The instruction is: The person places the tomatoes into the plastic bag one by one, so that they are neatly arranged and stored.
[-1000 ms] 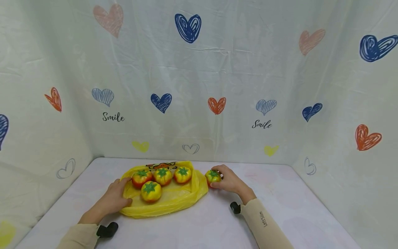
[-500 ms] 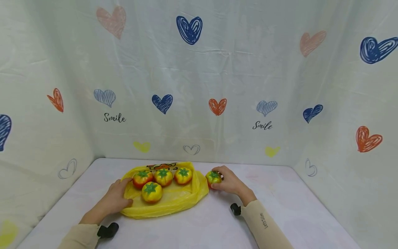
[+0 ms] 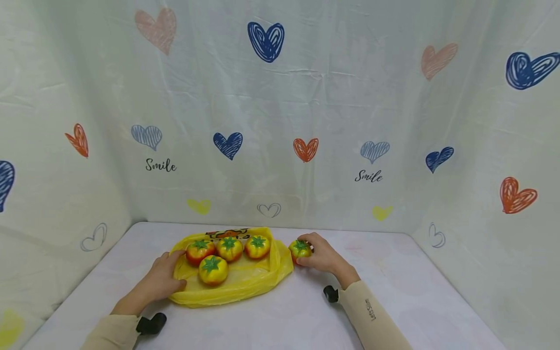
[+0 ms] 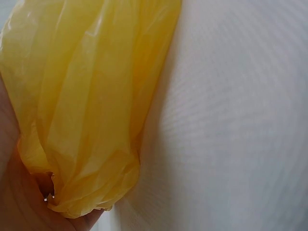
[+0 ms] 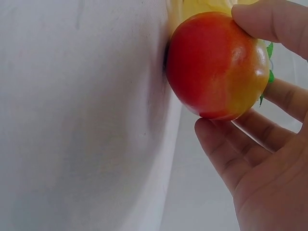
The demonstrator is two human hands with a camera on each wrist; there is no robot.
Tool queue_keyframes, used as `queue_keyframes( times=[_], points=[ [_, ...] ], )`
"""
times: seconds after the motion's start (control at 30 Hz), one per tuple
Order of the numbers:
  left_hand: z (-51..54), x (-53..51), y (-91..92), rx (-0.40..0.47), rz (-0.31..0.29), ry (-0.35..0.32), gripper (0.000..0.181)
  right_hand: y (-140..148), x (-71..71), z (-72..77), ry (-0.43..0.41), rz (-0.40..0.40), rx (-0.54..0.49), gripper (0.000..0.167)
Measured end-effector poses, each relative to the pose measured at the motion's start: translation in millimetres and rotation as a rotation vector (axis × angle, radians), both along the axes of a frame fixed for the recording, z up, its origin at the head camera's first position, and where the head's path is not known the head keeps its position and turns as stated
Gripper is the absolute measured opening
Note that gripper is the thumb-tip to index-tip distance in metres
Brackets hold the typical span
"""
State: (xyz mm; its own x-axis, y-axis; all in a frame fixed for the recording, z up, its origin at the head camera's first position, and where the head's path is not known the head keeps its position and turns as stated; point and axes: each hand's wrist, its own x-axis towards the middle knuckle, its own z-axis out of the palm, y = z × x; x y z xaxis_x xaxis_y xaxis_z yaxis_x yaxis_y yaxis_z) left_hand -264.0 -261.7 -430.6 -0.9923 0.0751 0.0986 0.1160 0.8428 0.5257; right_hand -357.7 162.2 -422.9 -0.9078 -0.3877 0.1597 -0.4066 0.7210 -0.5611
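Observation:
A yellow plastic bag lies spread on the table with its mouth open. Several red-and-yellow tomatoes with green star-shaped tops rest on it, one tomato nearer the front than the others. My left hand grips the bag's left edge; in the left wrist view the gathered plastic runs down to my fingers. Just past the bag's right edge, my right hand holds another tomato between thumb and fingers. That tomato's red underside shows in the right wrist view, standing on the tabletop.
The white table extends in front of the bag and to its right. A pale curtain printed with hearts hangs behind the table and along both sides. Black wrist mounts sit at both sleeves.

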Motion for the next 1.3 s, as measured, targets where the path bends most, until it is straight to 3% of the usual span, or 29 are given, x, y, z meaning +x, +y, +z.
queue_keyframes(
  times=[0.3, 1.3],
  points=[
    [-1.5, 0.1, -0.8, -0.001, -0.004, 0.011, 0.078, 1.1, -0.2, 1.4, -0.002, -0.035, -0.024, 0.055],
    [-2.2, -1.6, -1.5, -0.006, -0.004, 0.008, 0.079, -0.3, 4.5, 12.7, 0.133, -0.052, -0.028, 0.055]
  ],
)
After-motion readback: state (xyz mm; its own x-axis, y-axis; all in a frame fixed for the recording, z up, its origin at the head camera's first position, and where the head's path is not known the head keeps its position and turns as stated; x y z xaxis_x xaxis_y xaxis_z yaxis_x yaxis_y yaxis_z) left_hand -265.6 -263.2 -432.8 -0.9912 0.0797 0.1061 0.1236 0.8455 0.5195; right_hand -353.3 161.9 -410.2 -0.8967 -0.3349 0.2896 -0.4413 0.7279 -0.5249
